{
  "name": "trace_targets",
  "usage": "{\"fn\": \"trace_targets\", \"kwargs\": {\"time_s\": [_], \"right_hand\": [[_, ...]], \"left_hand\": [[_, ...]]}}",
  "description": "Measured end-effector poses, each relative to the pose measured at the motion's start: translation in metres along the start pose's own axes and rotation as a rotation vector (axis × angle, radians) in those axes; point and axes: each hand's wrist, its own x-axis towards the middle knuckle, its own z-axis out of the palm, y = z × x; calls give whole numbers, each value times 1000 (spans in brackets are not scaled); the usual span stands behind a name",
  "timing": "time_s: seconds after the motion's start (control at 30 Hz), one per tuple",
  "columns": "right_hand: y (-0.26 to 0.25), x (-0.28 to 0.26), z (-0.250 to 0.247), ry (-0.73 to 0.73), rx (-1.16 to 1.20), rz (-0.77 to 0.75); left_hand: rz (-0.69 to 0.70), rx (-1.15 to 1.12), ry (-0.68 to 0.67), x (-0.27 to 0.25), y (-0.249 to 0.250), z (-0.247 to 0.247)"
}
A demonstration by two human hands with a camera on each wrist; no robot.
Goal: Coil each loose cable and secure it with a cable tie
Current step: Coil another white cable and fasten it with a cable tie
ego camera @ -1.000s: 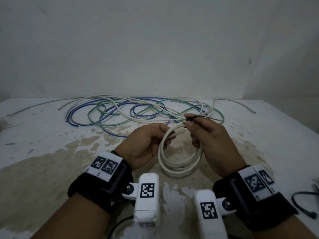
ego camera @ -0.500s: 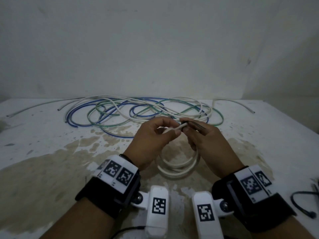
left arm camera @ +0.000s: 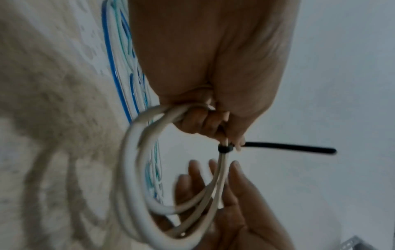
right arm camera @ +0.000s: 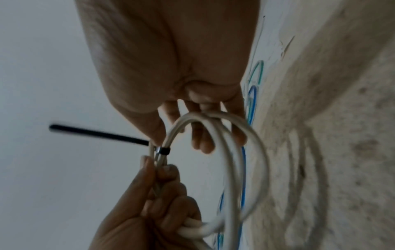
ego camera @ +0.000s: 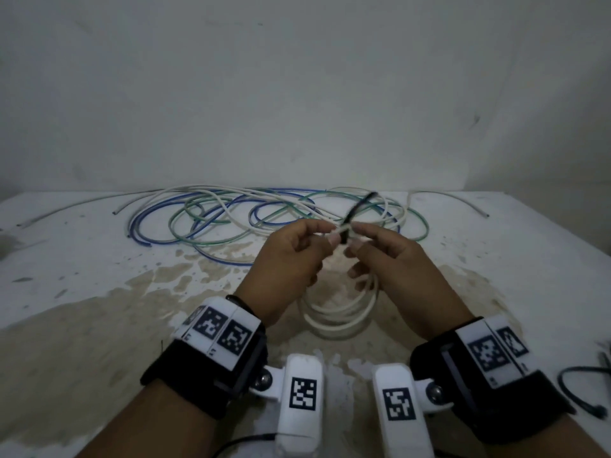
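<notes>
Your left hand (ego camera: 291,259) pinches the white coil (ego camera: 340,312) beside the black cable tie (ego camera: 355,213); your right hand (ego camera: 393,259) fingers hang relaxed through the coil. Tie tail points 1 o'clock. Loose cables (ego camera: 211,216) sit at 11 o'clock on the table (ego camera: 82,276).

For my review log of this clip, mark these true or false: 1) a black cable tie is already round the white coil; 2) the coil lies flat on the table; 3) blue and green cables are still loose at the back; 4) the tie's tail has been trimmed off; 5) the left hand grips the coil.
1) True: the black cable tie circles strands of the white coil.
2) False: both hands hold it up above the table.
3) True: the blue and green cables lie uncoiled.
4) False: a long tail sticks out.
5) True: the left hand grips it; the right hand is at the tie.
</notes>
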Motion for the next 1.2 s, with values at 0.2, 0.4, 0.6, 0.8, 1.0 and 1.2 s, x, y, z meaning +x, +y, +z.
{"fn": "trace_targets", "kwargs": {"time_s": [0.2,0.4,0.6,0.8,1.0,1.2], "right_hand": [[0,-5,9,-83,196,139],[-4,-9,32,-152,-45,29],[-20,-10,63,-196,174,185],[-31,2,120,-151,514,236],[-50,42,185,-254,563,296],[-56,49,288,-348,521,376]], "left_hand": [[-162,-369,92,6,11,-8],[-194,-98,56,-5,9,-22],[-170,-497,335,-16,11,-62],[-137,-596,310,-44,31,-107],[-129,-616,181,-89,44,-186],[-61,-446,491,-103,51,-244]]}}
